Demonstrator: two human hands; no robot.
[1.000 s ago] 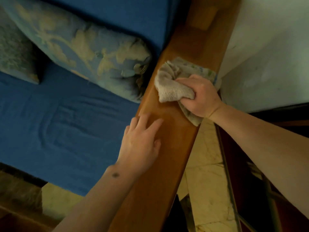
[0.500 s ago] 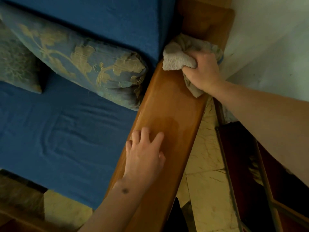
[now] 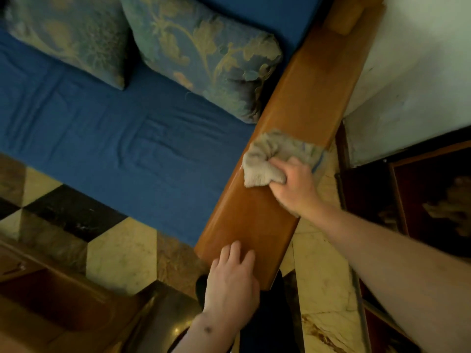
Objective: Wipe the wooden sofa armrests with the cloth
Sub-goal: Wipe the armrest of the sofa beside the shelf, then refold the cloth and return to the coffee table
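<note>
I see my right hand (image 3: 293, 186) curled tight around a bunched beige cloth (image 3: 267, 161), fingers folded into the fabric and knuckles up, pressing the wad down onto the wooden armrest (image 3: 300, 98) about midway along its length. The right forearm runs in from the lower right corner, crossing over the outer edge of the armrest, with the wrist slightly bent so the fist sits on top of the wood. Part of the cloth spills past the hand toward the outer edge, where a bit of blue trim shows. My left hand (image 3: 233, 278) lies flat at the near end of the armrest, fingers straight and close together, resting on the rounded front edge and gripping nothing; its forearm comes up from the bottom of the view. Beside the armrest, on the inner side, a patterned cushion (image 3: 204, 52) leans against it on the blue seat (image 3: 114, 128), with a second cushion (image 3: 66, 34) further left. Below lies a tiled floor (image 3: 122, 256), and a pale wall (image 3: 420, 72) stands past the armrest.
</note>
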